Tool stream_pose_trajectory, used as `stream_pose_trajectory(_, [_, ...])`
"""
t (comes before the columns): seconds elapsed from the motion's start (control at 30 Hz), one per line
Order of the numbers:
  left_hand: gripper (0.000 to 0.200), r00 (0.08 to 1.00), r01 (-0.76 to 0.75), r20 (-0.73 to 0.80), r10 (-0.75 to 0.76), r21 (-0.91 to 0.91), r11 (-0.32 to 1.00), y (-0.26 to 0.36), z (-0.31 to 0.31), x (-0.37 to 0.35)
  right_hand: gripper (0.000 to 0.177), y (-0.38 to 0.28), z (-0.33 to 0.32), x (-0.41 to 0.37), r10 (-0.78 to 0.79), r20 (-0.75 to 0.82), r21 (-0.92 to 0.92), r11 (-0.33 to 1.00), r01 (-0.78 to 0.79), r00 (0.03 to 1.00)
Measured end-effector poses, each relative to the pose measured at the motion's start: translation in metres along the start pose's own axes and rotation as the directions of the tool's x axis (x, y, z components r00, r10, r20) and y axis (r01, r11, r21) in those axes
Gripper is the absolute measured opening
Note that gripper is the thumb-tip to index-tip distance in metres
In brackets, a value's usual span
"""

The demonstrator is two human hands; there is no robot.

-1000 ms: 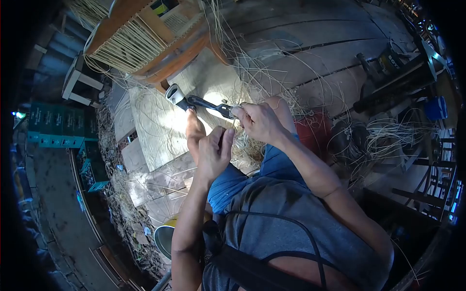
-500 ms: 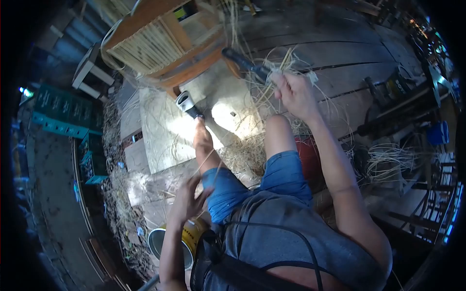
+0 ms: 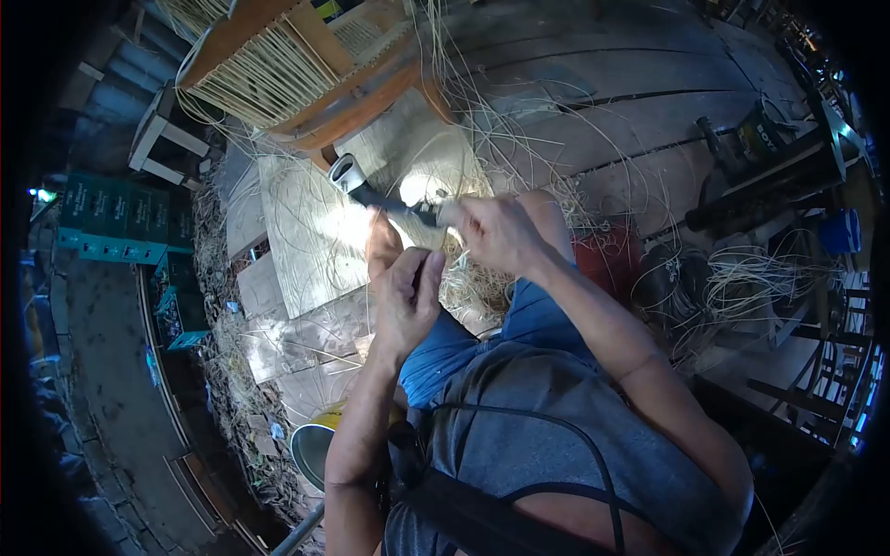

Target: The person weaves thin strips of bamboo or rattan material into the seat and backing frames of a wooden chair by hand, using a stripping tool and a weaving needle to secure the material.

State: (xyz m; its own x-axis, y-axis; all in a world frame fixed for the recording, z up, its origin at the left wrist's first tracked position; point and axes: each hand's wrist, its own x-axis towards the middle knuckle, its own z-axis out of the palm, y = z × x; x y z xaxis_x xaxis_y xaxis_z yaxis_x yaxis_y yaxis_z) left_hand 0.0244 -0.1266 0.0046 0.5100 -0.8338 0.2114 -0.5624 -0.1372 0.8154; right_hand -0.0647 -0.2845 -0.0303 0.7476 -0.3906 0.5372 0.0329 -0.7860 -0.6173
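My right hand [image 3: 496,232] is closed around a dark, long-handled tool [image 3: 397,206]; motion blur hides its exact kind. The tool points left, above my left hand [image 3: 413,292], which is pinched over my left thigh. A thin pale cane strand [image 3: 443,240] shows faintly at the left fingertips, toward the right hand. Beyond the hands stands a wooden chair [image 3: 357,107] with a panel of pale woven cane [image 3: 273,79]. Between my legs lies a heap of cane shavings [image 3: 473,287].
A pale board [image 3: 306,250] lies under my foot. A yellow tin [image 3: 315,440] stands by my left elbow. Loose cane coils [image 3: 756,278] and a red container [image 3: 607,264] are at the right. Green crates [image 3: 120,218] stand at the left, with loose strands across the plank floor [image 3: 640,134].
My right hand has come down and left with the dark tool, from above the floor to near my lap. My left hand has risen toward it, its fingers now pinched.
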Motion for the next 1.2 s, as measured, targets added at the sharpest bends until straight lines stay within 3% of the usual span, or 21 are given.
stream_pose_trajectory(0.07, [0.019, 0.997, 0.044, 0.065, -0.042, -0.026, 0.999, 0.007, -0.017, -0.024, 0.028, 0.023, -0.018, 0.016, 0.354, 0.023, 0.188, 0.917, -0.352, 0.935])
stream_pose_trajectory(0.1, [0.017, 0.995, 0.076, 0.062, -0.076, 0.0, 0.997, 0.018, -0.027, -0.038, 0.037, 0.043, -0.028, 0.025, 0.403, 0.008, 0.128, 0.907, -0.401, 0.915])
stream_pose_trajectory(0.13, [0.016, 0.993, 0.102, 0.064, -0.104, 0.024, 0.994, 0.031, -0.039, -0.052, 0.038, 0.054, -0.041, 0.034, 0.367, -0.034, 0.117, 0.925, -0.36, 0.93])
stream_pose_trajectory(0.2, [0.016, 0.948, 0.304, 0.111, -0.3, -0.03, 0.952, 0.045, -0.064, -0.083, 0.039, 0.076, -0.073, 0.05, 0.333, -0.085, 0.082, 0.941, -0.327, 0.939])
stream_pose_trajectory(0.27, [0.015, 0.971, 0.194, 0.158, -0.177, -0.098, 0.976, 0.024, -0.083, -0.119, 0.038, 0.097, -0.105, 0.066, 0.448, -0.307, 0.093, 0.892, -0.442, 0.84])
stream_pose_trajectory(0.3, [0.015, 0.973, 0.184, 0.161, -0.166, -0.104, 0.977, 0.01, -0.086, -0.114, 0.038, 0.092, -0.113, 0.065, 0.444, -0.316, 0.086, 0.893, -0.441, 0.838])
stream_pose_trajectory(0.37, [0.019, 0.831, 0.406, 0.347, -0.434, 0.155, 0.901, -0.011, -0.089, -0.11, 0.035, 0.071, -0.114, 0.058, 0.328, -0.215, -0.034, 0.939, -0.343, 0.92])
stream_pose_trajectory(0.4, [0.034, 0.789, 0.452, 0.398, -0.467, 0.137, 0.881, 0.0, -0.084, -0.084, 0.035, 0.063, -0.109, 0.05, 0.327, -0.203, -0.028, 0.94, -0.339, 0.923])
stream_pose_trajectory(0.43, [0.054, 0.932, -0.004, 0.346, -0.11, 0.313, 0.95, -0.032, -0.074, -0.072, 0.034, 0.054, -0.103, 0.043, 0.325, -0.164, -0.036, 0.941, -0.335, 0.931])
stream_pose_trajectory(0.47, [0.062, 0.953, -0.086, 0.301, -0.02, 0.335, 0.938, -0.032, -0.06, -0.044, 0.033, 0.045, -0.095, 0.037, 0.323, -0.122, -0.041, 0.943, -0.33, 0.939])
stream_pose_trajectory(0.53, [0.059, 0.965, 0.015, 0.26, -0.042, 0.105, 0.994, -0.013, -0.027, 0.011, 0.032, 0.025, -0.082, 0.027, 0.334, -0.076, -0.016, 0.942, -0.336, 0.94])
stream_pose_trajectory(0.6, [0.047, 0.963, -0.167, 0.205, 0.176, -0.058, 0.984, -0.006, 0.009, 0.049, 0.031, 0.008, -0.069, 0.013, 0.365, -0.054, 0.002, 0.931, -0.365, 0.93])
stream_pose_trajectory(0.67, [0.03, 0.941, 0.169, 0.335, -0.039, -0.368, 0.914, -0.007, 0.037, 0.06, 0.031, -0.003, -0.066, 0.007, 0.397, -0.049, -0.033, 0.916, -0.399, 0.916])
stream_pose_trajectory(0.73, [0.025, 0.943, 0.25, 0.317, -0.102, -0.472, 0.845, -0.002, 0.047, 0.055, 0.03, 0.004, -0.061, -0.004, 0.369, -0.077, -0.03, 0.928, -0.372, 0.926])
stream_pose_trajectory(0.83, [0.024, 0.931, 0.3, 0.333, -0.151, -0.459, 0.836, 0.004, 0.045, 0.04, 0.03, 0.012, -0.051, -0.014, 0.408, -0.03, -0.093, 0.908, -0.409, 0.912])
stream_pose_trajectory(0.9, [0.023, 0.989, 0.012, 0.149, 0.017, -0.193, 0.981, 0.002, 0.04, 0.028, 0.031, 0.018, -0.05, -0.015, 0.431, -0.04, -0.12, 0.894, -0.432, 0.902])
stream_pose_trajectory(0.93, [0.023, 0.989, 0.018, 0.145, 0.009, -0.189, 0.982, 0.004, 0.034, 0.02, 0.031, 0.02, -0.05, -0.011, 0.448, -0.056, -0.15, 0.88, -0.451, 0.892])
stream_pose_trajectory(1.0, [0.02, 0.982, -0.008, 0.186, 0.023, -0.084, 0.996, 0.011, 0.017, 0.001, 0.034, 0.048, -0.059, 0.001, 0.503, -0.069, -0.034, 0.862, -0.506, 0.861])
stream_pose_trajectory(1.07, [0.016, 0.976, 0.038, 0.214, -0.026, -0.051, 0.998, 0.013, -0.004, -0.026, 0.036, 0.09, -0.071, 0.012, 0.493, -0.135, 0.047, 0.87, -0.491, 0.86])
stream_pose_trajectory(1.13, [0.015, 0.952, 0.214, 0.234, -0.198, -0.047, 0.976, 0.019, -0.031, -0.064, 0.036, 0.119, -0.089, 0.027, 0.475, -0.191, 0.075, 0.88, -0.47, 0.859])
stream_pose_trajectory(1.2, [0.018, 0.931, 0.324, 0.243, -0.274, -0.2, 0.925, 0.004, -0.046, -0.095, 0.036, 0.133, -0.108, 0.041, 0.42, -0.233, -0.091, 0.888, -0.45, 0.877])
